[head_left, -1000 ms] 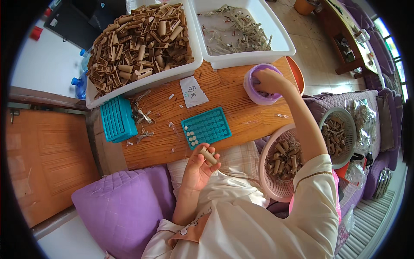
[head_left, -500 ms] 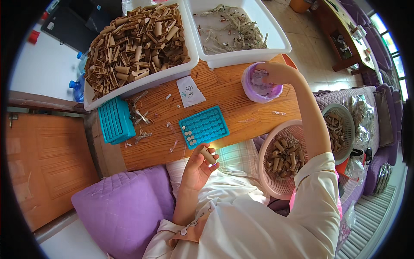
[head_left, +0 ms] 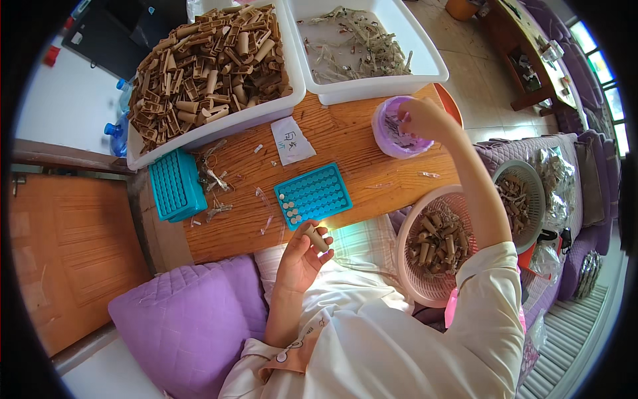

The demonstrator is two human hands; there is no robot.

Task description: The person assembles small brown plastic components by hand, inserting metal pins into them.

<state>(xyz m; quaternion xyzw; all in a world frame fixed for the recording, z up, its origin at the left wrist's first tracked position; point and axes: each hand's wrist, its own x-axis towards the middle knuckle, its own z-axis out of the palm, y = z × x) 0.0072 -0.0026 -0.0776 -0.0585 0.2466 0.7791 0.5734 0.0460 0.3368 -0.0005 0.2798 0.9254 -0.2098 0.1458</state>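
My left hand [head_left: 298, 263] is closed around a short tan tube [head_left: 316, 239], held tilted just off the table's front edge. Just beyond it lies a blue tray [head_left: 325, 189] with rows of round holes; several small whitish discs [head_left: 290, 207] fill holes at its left end. My right hand [head_left: 422, 118] reaches over the rim of a purple tub [head_left: 384, 141], fingers bent and pinched together above small greyish pieces [head_left: 395, 133]. Whatever those fingertips hold is too small to make out.
A white bin [head_left: 232, 123] heaped with tan half-tubes stands at the back left, beside another white bin [head_left: 372, 86] of clear strips. Stacked blue trays [head_left: 174, 189] and a paper note [head_left: 292, 141] are on the table. A pink basket [head_left: 415, 279] of tubes sits at my right.
My right hand has risen a little within the tub's mouth, and its fingers now show more plainly. The left hand with the tan tube has barely shifted.
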